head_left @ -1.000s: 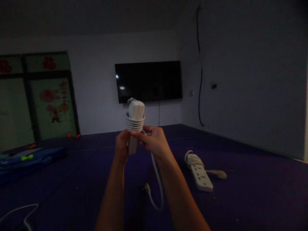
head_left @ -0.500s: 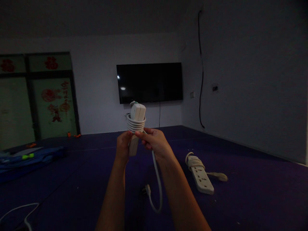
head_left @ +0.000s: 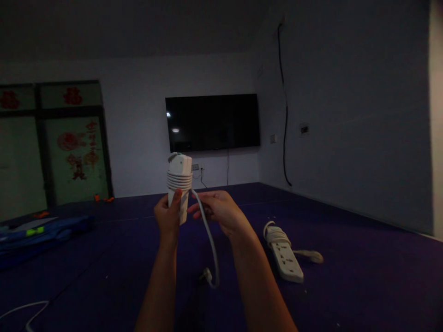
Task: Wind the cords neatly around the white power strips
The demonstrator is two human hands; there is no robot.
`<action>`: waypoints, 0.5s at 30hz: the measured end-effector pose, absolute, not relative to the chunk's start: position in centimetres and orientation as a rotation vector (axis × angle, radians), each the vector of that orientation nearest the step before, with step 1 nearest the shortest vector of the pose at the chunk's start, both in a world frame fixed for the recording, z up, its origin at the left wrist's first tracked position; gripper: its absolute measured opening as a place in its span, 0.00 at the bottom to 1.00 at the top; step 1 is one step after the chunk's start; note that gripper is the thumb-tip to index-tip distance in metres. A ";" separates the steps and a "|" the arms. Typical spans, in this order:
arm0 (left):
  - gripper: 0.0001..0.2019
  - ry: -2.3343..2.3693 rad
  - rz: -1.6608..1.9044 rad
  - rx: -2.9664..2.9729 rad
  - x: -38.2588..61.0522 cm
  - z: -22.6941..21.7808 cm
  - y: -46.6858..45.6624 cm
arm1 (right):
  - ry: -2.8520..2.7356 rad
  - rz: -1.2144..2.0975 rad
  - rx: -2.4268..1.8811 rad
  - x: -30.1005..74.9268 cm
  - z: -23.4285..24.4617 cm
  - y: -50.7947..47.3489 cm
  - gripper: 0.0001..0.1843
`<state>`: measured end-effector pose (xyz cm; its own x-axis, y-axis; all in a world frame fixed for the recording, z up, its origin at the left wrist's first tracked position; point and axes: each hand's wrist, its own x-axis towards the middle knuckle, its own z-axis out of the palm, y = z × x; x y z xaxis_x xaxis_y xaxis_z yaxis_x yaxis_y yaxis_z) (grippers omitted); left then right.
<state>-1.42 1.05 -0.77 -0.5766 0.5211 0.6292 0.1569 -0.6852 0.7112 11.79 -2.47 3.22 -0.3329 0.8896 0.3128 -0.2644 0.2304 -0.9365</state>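
Free air above, clutter low

We have open air around the strip (head_left: 179, 177) in our left hand (head_left: 168, 216); under our right hand (head_left: 218, 212) the cord (head_left: 209, 240) it holds loops down to the plug (head_left: 206, 275) and bars the gap between our forearms. On the mat (head_left: 346, 281), a second strip (head_left: 284, 252) lies near on the right, a blue bag (head_left: 44, 230) far left, a white cable (head_left: 24, 310) at the bottom left.

The left hand (head_left: 168, 216) grips an upright power strip (head_left: 179, 183) (cord (head_left: 206, 230) wound round it); the right hand (head_left: 218, 211) pinches the loose cord.
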 end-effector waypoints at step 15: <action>0.31 2.006 2.525 1.627 -0.9 -1.0 0.2 | -1.464 1.100 -0.556 10.2 3.0 -2.8 0.15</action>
<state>-0.86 0.21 -1.03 -0.5077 0.1564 0.8472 0.7898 -0.3082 0.5302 10.16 -2.77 3.03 -0.2239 0.8384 0.4970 -0.2439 0.4455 -0.8614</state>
